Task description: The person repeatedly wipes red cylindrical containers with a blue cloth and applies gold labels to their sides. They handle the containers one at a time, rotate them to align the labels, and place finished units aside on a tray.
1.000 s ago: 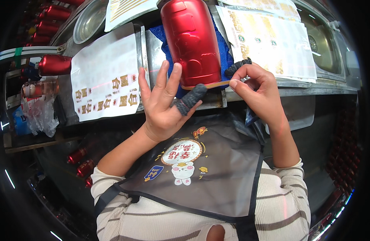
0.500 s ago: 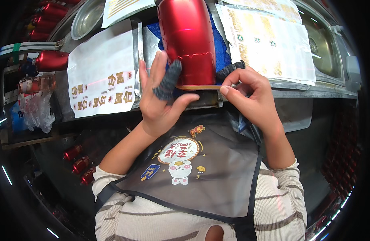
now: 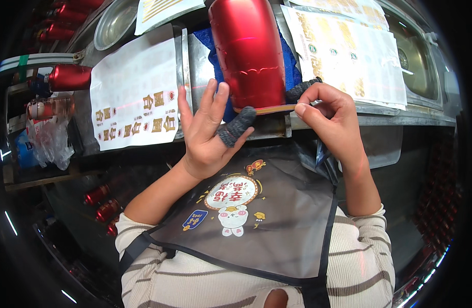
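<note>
A shiny red bottle (image 3: 249, 51) lies lengthwise on a blue cloth (image 3: 292, 61), its near end facing me. Along that near end runs a thin gold-brown strip (image 3: 274, 109). My right hand (image 3: 333, 110) is closed in a pinch at the strip's right end, a dark grey knitted finger cover (image 3: 301, 90) on its index finger. My left hand (image 3: 208, 138) has its fingers spread. Its index finger, in a similar grey cover (image 3: 238, 126), reaches the strip's left end; whether it presses there I cannot tell.
A white sheet with gold-brown characters (image 3: 136, 92) lies left of the bottle. More gold-printed sheets (image 3: 369, 66) lie to the right, beside a metal basin (image 3: 420, 66). A round metal bowl (image 3: 113, 28) stands far left, and another red bottle (image 3: 69, 78) lies nearer.
My left hand has turned and lowered its covered index finger from the bottle's side to the strip's left end. My right hand keeps its pinch. The whole view has shifted slightly.
</note>
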